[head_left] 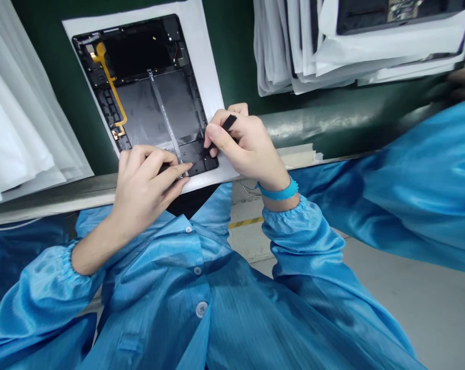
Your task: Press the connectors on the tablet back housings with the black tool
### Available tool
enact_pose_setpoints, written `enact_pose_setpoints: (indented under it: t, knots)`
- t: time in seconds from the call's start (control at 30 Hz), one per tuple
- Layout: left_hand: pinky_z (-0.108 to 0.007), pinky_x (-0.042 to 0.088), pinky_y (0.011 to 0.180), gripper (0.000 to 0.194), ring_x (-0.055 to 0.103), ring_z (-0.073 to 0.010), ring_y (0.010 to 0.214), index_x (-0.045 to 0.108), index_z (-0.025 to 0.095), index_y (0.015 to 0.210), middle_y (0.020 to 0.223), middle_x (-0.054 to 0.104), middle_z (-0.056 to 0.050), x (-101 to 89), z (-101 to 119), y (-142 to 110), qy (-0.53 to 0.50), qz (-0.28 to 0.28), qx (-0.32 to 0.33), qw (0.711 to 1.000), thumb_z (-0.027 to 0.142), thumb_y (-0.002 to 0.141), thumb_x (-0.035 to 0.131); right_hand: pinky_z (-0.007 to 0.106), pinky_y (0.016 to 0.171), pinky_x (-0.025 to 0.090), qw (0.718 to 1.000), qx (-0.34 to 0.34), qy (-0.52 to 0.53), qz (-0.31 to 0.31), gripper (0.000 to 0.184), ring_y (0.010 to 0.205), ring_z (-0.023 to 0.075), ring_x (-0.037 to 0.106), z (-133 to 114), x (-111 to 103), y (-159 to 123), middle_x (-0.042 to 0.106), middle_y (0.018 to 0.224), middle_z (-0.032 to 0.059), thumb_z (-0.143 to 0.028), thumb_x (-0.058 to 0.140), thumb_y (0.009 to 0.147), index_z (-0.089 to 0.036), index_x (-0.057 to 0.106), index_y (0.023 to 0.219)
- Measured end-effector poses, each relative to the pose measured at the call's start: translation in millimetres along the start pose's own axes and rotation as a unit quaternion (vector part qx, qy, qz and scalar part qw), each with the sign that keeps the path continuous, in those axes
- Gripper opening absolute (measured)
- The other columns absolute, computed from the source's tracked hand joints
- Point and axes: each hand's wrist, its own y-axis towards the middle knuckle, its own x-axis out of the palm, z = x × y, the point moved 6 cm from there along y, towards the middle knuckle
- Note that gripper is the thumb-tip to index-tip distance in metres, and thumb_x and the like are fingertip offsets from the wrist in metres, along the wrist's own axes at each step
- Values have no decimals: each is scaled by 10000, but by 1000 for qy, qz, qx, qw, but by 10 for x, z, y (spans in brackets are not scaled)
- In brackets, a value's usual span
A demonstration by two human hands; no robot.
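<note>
Shiny blue cloth smock with pale round buttons [151, 277] is seen nearest the camera. Beyond it, an opened black rectangular tablet shell [138, 110], crossed by a grey ribbon cable [164, 114] and a yellow flex cable [115, 93], is laid aslant on a white sheet [200, 56] over the green tabletop [232, 51]. A slim black tool [229, 122] is pinched by the fingers of the right hand [251, 144] at the shell's near corner. The near edge is touched by the left hand [143, 177], its fingers bent; whether anything is pinched there cannot be told
</note>
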Motion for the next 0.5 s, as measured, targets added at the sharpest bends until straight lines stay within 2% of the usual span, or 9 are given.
enact_pose_setpoints:
  t: [0.13,0.23,0.5]
  knots:
    - [-543,504,901,222,688,-325,1152,788,310,1320,1176,807,-93,4,-12,6,-1,-11,-4,1000,274,1137,668,522,1153,596,999,4,2,54,648,1010,191,789,48,-28,-50,675,853,-31,-763,434,1154,-232,715,909]
    - [-531,497,894,228,690,-317,1146,795,322,1322,1171,809,-81,3,-17,6,1,-10,4,1000,282,1146,655,527,1180,593,996,-2,-12,84,631,1008,196,781,56,-48,-124,685,843,-25,-719,400,1184,-236,724,938]
    - [-573,505,951,243,716,-314,1172,807,354,1321,1201,817,-73,1,-49,11,1,-33,9,999,299,1155,639,620,1231,517,998,4,-45,35,584,1026,252,737,-3,-11,-181,711,855,12,-725,395,1180,-274,696,965]
